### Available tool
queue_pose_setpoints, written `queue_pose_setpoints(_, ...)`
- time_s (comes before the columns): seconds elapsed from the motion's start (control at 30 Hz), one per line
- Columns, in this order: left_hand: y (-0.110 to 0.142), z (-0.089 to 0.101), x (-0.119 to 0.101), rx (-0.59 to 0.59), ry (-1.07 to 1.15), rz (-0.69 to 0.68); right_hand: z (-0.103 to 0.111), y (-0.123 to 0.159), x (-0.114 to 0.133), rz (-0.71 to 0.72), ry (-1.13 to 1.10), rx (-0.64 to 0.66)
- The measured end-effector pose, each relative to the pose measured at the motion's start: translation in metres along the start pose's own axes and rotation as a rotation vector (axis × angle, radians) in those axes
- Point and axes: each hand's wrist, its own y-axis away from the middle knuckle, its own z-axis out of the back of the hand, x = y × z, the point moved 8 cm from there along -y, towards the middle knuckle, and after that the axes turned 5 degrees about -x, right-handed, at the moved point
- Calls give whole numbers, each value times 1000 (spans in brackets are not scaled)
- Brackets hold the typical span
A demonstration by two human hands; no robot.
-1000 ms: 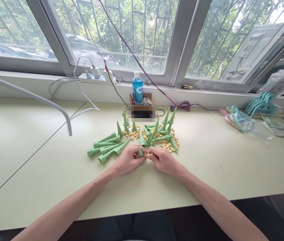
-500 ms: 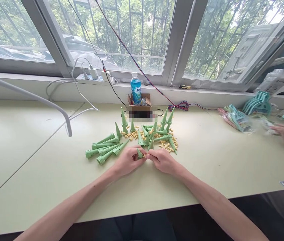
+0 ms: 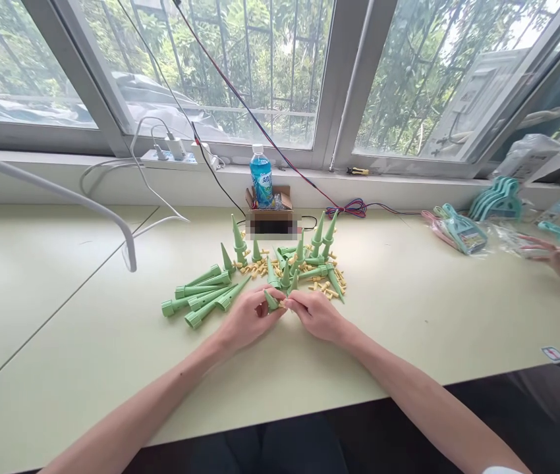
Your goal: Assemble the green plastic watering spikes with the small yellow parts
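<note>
The left hand (image 3: 248,319) holds a green plastic cone (image 3: 271,300) in its fingers, low over the counter (image 3: 309,375). The right hand (image 3: 320,317), at the cone's 3 o'clock, has its fingers pinched on a small yellow plastic piece (image 3: 282,304). It looks like the small piece is being fitted to the cone, but I cannot tell how far in it is. The next move calls for a still left hand and a soft, straight push. More green cones lie at 10 o'clock (image 3: 194,320); others stand near 12 and 1 o'clock (image 3: 330,235), among loose yellow pieces (image 3: 327,288).
</note>
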Motion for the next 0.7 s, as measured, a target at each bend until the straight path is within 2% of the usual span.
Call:
queue_pose_setpoints(0.13, -1, 2, 4, -2, 111, 68, 3, -1, -2, -22, -11, -54)
queue_pose_setpoints(0.33, -1, 0, 4, 66, 220, 120, 7, -3, -6, -63, -21, -104)
queue_pose_setpoints(0.5, -2, -1, 3, 82, 248, 135, 7, -2, -4, -65, -14, -105)
queue_pose_setpoints(0.7, -2, 2, 5, 47, 198, 135, 8, -3, -4, -64, 25, -113)
